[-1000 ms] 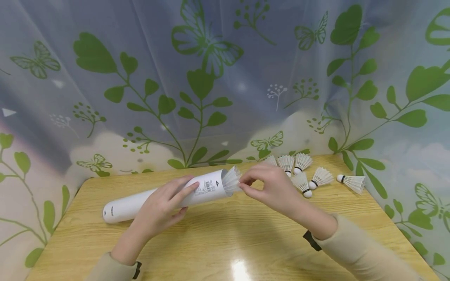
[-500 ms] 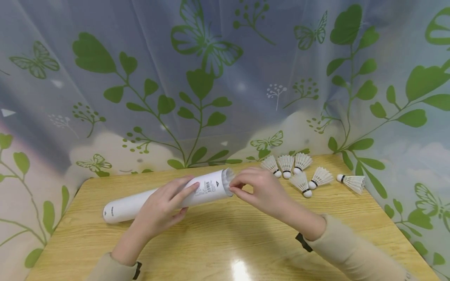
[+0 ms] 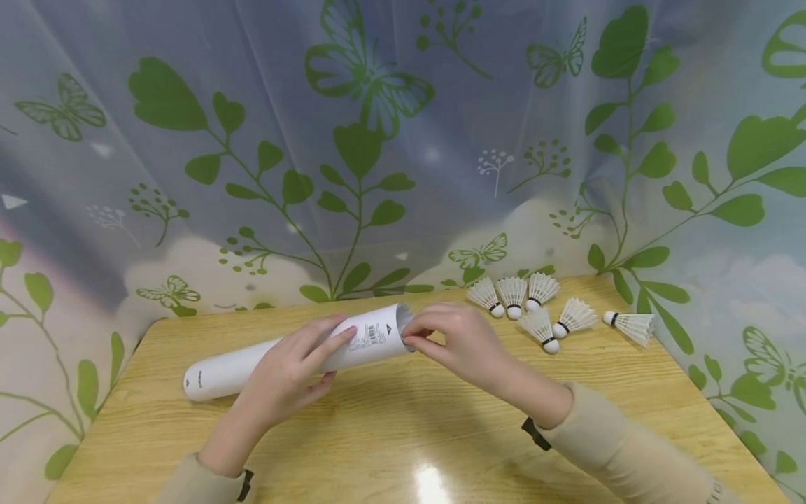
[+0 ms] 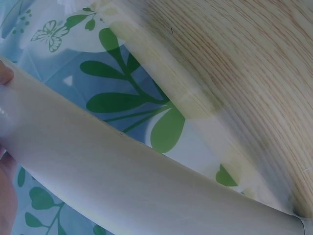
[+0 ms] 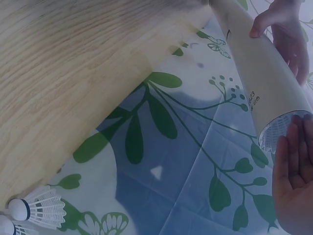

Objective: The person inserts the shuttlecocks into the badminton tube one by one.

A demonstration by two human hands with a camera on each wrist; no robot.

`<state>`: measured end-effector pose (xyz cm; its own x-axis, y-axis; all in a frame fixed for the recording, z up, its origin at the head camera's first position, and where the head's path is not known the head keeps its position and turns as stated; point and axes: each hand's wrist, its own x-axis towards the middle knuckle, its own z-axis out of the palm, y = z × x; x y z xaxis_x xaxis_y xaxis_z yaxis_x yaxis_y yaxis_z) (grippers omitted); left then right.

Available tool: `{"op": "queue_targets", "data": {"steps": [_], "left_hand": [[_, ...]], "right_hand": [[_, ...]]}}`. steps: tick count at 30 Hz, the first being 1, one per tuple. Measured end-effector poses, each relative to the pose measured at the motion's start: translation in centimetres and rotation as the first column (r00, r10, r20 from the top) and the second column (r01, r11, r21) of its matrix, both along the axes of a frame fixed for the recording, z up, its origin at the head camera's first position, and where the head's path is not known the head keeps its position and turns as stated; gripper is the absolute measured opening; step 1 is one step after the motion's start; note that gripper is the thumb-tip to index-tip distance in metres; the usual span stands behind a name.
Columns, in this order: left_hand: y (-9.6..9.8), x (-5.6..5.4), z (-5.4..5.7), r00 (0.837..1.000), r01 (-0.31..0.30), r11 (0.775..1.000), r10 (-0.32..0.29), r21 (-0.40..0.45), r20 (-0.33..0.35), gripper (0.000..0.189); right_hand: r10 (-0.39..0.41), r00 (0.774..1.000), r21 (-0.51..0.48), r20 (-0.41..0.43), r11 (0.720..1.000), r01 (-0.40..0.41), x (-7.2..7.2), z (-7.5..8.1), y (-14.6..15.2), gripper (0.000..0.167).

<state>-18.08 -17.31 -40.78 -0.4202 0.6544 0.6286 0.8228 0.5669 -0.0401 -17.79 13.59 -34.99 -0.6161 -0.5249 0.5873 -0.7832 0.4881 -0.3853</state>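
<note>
Right hand [image 3: 462, 346] is moving left near table's far edge [image 3: 252, 317], into the tube's mouth [image 3: 405, 320], grip unclear; left hand [image 3: 290, 371] is gripping the tube [image 3: 371, 339].

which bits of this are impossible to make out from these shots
- Contents deep in the white tube: head view, hidden by its wall and by the right hand at its mouth.
- Fine print on the tube: head view, too small to read.
- Most of the left hand: left wrist view, cut off by the left edge.
- Lower shuttlecock: right wrist view, cut off by the frame's corner.
</note>
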Motion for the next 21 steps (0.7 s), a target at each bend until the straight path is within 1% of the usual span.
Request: {"op": "queue_targets", "data": {"steps": [7,17,21], "left_hand": [[0.02,0.06,0.14,1.000,-0.001,1.000,0.001,-0.002,0.002,0.087],[0.14,-0.04,0.00,1.000,0.002,1.000,-0.002,-0.010,-0.009,0.090],[0.06,0.00,-0.02,1.000,-0.003,1.000,0.003,-0.008,-0.007,0.090]], "right_hand": [[0.020,0.998,-0.020,0.067,1.000,-0.019,-0.28,-0.20,-0.39,0.007],[0.023,0.993,-0.031,0.113,0.999,-0.020,-0.46,-0.60,-0.32,0.008],[0.022,0.991,-0.036,0.134,0.999,-0.017,-0.50,-0.37,0.03,0.009]]}}
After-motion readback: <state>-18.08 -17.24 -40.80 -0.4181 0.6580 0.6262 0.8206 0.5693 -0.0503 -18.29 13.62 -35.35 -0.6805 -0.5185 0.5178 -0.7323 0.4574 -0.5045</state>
